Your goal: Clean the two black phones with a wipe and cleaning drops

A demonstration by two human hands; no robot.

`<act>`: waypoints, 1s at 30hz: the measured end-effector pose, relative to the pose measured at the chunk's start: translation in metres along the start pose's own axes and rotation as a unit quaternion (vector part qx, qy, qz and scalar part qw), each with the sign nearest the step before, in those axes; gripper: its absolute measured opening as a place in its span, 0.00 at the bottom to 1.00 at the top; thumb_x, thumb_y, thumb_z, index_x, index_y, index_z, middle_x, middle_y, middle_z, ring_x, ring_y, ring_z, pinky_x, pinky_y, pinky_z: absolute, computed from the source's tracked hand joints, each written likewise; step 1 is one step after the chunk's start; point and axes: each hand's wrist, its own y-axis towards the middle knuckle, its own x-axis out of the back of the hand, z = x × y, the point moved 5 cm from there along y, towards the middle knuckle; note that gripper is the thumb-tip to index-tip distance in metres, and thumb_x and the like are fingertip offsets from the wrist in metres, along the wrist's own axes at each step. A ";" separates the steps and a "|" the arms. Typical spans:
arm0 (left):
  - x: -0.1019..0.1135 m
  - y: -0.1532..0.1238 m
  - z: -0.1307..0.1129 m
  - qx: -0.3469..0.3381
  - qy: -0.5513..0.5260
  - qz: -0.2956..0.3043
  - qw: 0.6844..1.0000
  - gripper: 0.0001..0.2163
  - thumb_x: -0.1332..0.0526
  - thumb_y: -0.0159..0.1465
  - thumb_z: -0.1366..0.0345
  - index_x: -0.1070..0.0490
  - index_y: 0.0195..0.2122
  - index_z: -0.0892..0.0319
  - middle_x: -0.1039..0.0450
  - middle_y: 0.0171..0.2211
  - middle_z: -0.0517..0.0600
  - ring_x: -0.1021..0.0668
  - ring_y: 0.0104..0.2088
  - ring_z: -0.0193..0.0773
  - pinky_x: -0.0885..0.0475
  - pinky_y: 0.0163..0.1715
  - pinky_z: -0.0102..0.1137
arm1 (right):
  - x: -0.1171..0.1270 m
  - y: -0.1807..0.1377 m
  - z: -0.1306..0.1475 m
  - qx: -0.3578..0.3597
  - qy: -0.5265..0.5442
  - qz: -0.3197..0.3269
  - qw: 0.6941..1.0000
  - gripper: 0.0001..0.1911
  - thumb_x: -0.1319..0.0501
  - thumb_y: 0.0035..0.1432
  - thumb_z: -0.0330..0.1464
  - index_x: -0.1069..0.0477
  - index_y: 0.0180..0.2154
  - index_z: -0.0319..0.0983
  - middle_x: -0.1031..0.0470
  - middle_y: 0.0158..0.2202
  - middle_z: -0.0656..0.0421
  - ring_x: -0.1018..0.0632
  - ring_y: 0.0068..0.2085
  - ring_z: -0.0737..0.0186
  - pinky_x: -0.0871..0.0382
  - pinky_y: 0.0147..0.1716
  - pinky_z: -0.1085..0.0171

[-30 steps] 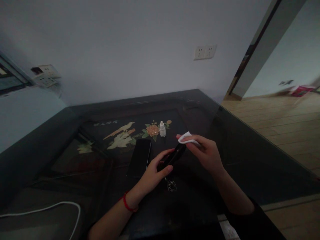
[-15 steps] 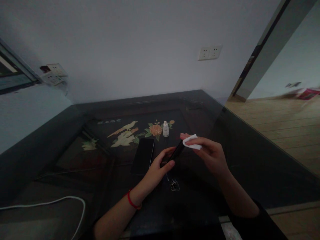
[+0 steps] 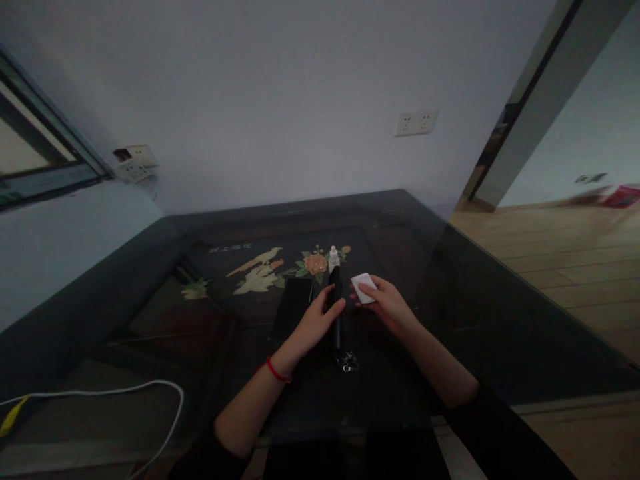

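My left hand (image 3: 320,313) grips a slim black phone-like slab (image 3: 337,313) that stands nearly edge-on, so its face is hidden. By its lower end lies a small silver chain with rings (image 3: 349,363); whether it is attached I cannot tell. A folded white cloth or wipe (image 3: 364,288) is pinched between the thumb and fingers of my right hand (image 3: 387,303), just right of the slab and apart from it. Left of my left hand a black phone (image 3: 293,307) lies flat on the table. Behind the slab stands a small white bottle (image 3: 334,257), partly covered by it.
The dark glossy table (image 3: 400,373) carries a bird-and-flower picture (image 3: 260,277) and meets a pale wall (image 3: 280,100). A white cable (image 3: 115,389) curves across the left front. Wall sockets (image 3: 415,123) sit above the table's back edge.
The white cloth has come off the upper end of the slab, and my right hand has moved left and turned. My left hand has tipped the slab more upright and edge-on.
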 end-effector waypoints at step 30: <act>0.096 -0.014 0.025 0.175 0.419 -0.162 0.876 0.24 0.44 0.62 0.49 0.34 0.52 0.62 0.29 0.50 0.66 0.27 0.51 0.54 0.33 0.45 0.40 | 0.028 0.018 0.003 0.078 -0.052 -0.085 0.992 0.16 0.30 0.38 0.39 0.25 0.31 0.37 0.24 0.26 0.58 0.25 0.26 0.63 0.30 0.25 0.64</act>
